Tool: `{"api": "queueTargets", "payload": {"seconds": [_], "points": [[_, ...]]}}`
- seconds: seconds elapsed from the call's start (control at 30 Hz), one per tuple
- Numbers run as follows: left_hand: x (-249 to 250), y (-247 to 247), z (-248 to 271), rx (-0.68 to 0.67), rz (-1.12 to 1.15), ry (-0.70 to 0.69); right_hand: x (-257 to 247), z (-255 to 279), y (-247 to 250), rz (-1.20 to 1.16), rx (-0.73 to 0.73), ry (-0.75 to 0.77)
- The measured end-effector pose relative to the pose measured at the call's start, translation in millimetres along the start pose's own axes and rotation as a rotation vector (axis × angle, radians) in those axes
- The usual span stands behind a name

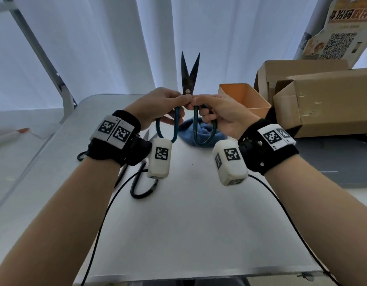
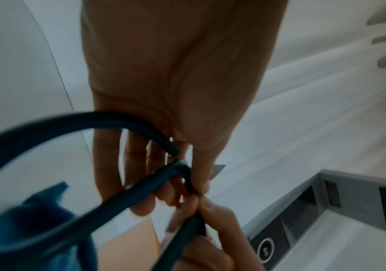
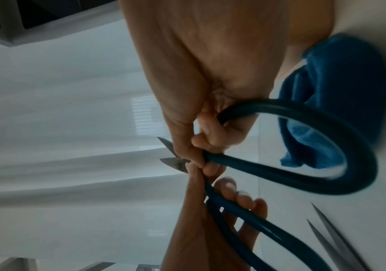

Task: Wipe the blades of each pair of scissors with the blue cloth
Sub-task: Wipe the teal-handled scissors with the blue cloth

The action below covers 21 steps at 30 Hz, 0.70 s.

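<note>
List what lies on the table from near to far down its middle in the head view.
Black-handled scissors lying flat on the table → blue cloth → orange container at the far edge, a little to the right.

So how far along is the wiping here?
No wiping visible yet. Both hands, left and right, hold the green scissors up, blades parted. The cloth lies on the table, unheld. The black scissors lie there too; whether wiped, I cannot tell.
</note>
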State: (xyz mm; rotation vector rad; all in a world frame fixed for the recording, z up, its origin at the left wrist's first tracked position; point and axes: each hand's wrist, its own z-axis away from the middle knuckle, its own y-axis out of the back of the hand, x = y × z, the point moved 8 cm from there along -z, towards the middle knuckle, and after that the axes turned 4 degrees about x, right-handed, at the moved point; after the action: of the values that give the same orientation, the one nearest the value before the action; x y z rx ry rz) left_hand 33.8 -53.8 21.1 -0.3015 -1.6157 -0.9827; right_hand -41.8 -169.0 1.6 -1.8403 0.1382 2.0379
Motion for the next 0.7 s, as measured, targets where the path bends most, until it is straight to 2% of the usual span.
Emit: {"api": "queueTargets", "payload": {"seconds": [0.17,0.37,0.53,0.7], "points": [[23.2,17.9,-22.1,0.106,0.025,-0.073,-30.3,-18.6,2.4,0.078,0.039,0.119],[30.3,29.9,-52.3,0.174,0.181,-0.121,-43.6,-35.8,-0.9,-0.153,-0.122,-0.018],[19.3,28.3,-67.9,0.126,0.219,-0.112,-38.5,-52.5,9.7,-0.198,-0.077,0.006],[-1.5,35.9,-72.4,0.067,0.185,-0.032,-27.5,-64.0,18.9,-0.184,-0.039,-0.006]]}}
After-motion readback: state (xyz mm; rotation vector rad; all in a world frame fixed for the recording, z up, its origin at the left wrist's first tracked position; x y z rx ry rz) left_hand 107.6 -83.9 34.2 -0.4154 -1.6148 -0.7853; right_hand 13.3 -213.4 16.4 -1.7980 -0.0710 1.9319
